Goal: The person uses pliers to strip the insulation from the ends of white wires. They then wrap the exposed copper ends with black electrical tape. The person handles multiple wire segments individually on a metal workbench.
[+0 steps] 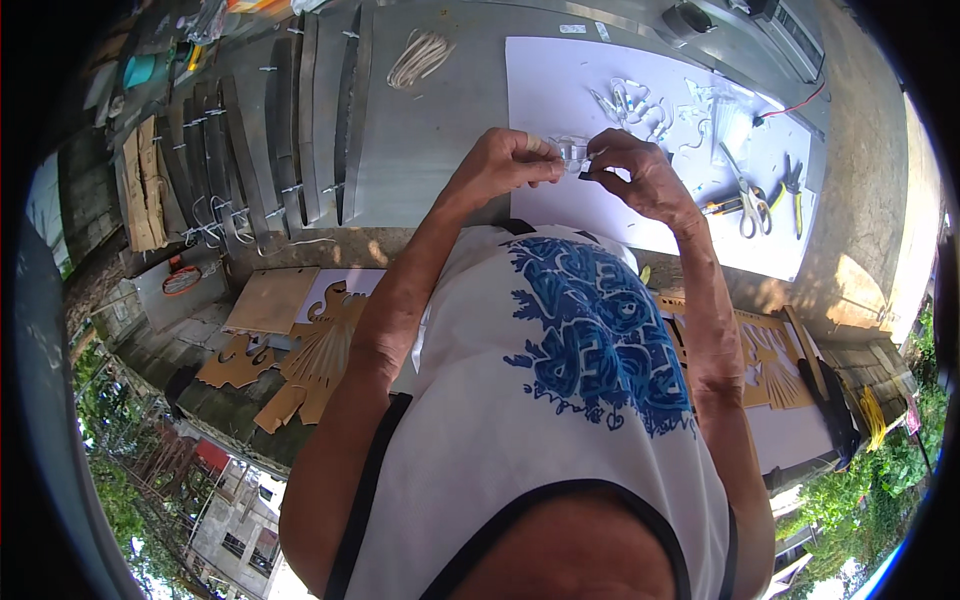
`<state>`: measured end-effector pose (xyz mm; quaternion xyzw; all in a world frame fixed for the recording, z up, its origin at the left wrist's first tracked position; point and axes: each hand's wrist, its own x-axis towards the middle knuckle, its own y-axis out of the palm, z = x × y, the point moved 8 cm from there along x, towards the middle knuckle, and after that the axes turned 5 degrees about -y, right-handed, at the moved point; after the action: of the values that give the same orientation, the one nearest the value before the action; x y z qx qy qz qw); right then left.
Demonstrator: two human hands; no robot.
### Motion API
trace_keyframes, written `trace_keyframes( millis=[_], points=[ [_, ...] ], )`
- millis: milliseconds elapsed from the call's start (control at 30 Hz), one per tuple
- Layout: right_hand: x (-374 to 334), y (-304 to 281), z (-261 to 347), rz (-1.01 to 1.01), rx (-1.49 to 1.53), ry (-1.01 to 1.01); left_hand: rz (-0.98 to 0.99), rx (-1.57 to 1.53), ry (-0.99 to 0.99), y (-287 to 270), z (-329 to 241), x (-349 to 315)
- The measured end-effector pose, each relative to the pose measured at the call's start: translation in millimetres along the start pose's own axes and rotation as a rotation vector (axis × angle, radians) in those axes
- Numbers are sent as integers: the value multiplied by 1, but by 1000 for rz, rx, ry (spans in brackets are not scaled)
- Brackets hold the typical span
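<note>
My left hand [505, 165] is closed in a pinch at the left end of a small clear plastic piece [573, 151]. My right hand [645, 175] has its fingers closed at the other end of that piece. A short black strip [587, 176] shows beneath the right fingertips; whether it is joined to the clear piece, I cannot tell. Both hands are above the left part of a white sheet [590, 75]. Beyond the right hand is a cluster of small white wired parts [635, 105]. Fingertips cover much of the clear piece.
To the right on the sheet are scissors [752, 205], black-and-yellow pliers [795, 190] and a clear plastic bag [733, 130]. Several long dark strips [305, 120] with wires lie at left. A bundle of whitish cord [420, 58] rests on the grey table [410, 140].
</note>
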<state>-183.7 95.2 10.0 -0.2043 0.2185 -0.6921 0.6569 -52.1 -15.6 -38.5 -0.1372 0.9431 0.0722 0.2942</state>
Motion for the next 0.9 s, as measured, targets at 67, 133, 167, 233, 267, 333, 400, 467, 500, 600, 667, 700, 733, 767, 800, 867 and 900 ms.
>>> trace_keyframes(
  millis=[67,133,167,233,267,333,400,467,500,600,667,700,733,767,800,867,900],
  points=[
    [-3,0,-4,-19,17,29,16,11,-5,1,2,1],
    [-7,0,-8,-35,57,68,32,26,-22,3,3,3],
    [-9,-5,-5,-121,-35,34,18,-49,-44,4,5,4],
    [-15,-12,2,-292,-224,-32,-9,-197,-90,9,11,9],
    [-22,-15,-10,-353,-139,177,3,-274,-100,11,15,11],
    [-47,4,-38,-387,327,652,25,-428,-120,15,27,15],
    [-61,41,-36,-384,1115,736,59,-469,-127,21,27,16],
    [-61,56,-35,-477,1324,710,74,-478,-132,26,29,17],
    [-60,59,-33,-512,1353,694,72,-466,-135,28,29,17],
    [-61,65,-42,-591,1334,664,84,-311,-108,29,22,16],
    [-63,65,-46,-619,1269,642,100,-227,-86,29,19,15],
    [-63,65,-44,-609,1280,624,110,-215,-80,28,20,15],
    [-63,63,-44,-599,1243,603,120,-202,-74,29,20,15],
    [-63,60,-44,-591,1205,581,120,-201,-72,30,21,15],
    [-62,58,-43,-582,1167,560,119,-199,-70,30,22,16],
    [-63,57,-41,-580,1168,548,133,-198,-71,32,24,17],
    [-64,57,-40,-578,1167,542,147,-199,-75,33,24,18]
  ],
)
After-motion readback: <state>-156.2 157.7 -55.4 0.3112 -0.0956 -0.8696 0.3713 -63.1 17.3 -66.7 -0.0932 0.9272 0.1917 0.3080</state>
